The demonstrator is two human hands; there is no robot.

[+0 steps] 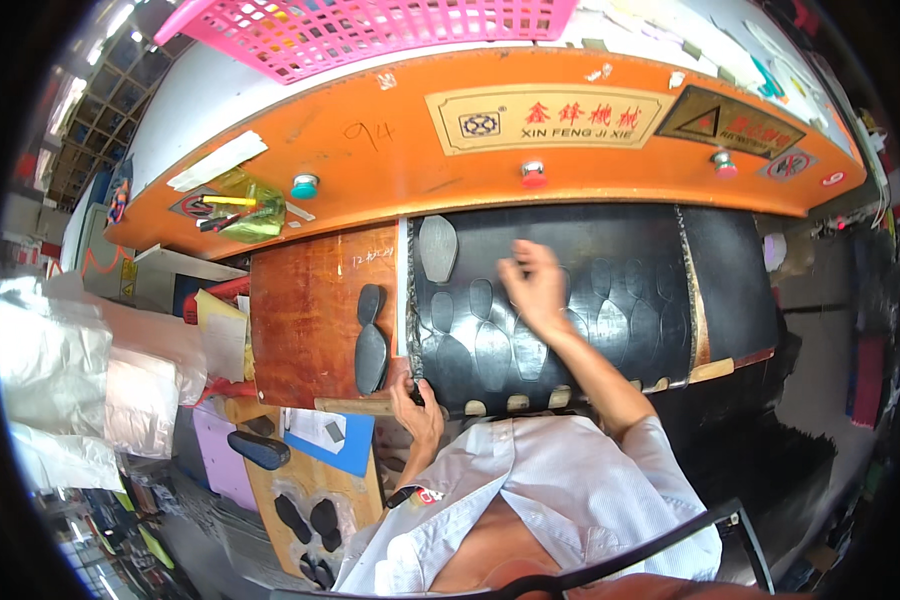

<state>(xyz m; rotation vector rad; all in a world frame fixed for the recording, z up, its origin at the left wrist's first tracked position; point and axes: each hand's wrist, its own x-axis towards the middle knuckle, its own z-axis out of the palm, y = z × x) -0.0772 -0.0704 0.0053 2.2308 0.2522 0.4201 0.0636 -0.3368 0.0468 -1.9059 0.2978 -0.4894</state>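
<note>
The black sheet (610, 230), marked with sole-shaped outlines (490, 340), lay on the surface (305, 320) in front of the orange machine beam (320, 145). The left hand (418, 415) was at its front left corner, fingers bent; whether it pinched the edge, I could not tell. The right hand (537, 292) was over the sheet, fingers loosely curled and somewhat apart, holding nothing visible.

A tug from the left hand could have skewed the sheet, and a sweep of the right could have nudged the grey sole-shaped piece (438, 248) near the far left corner. If the beam was a moving press, reaching farther under it would have risked the fingers.

The two black sole-shaped pieces (372, 358) narrowed the room left of the sheet; beyond them, and along the sheet's far side, more lay open.
</note>
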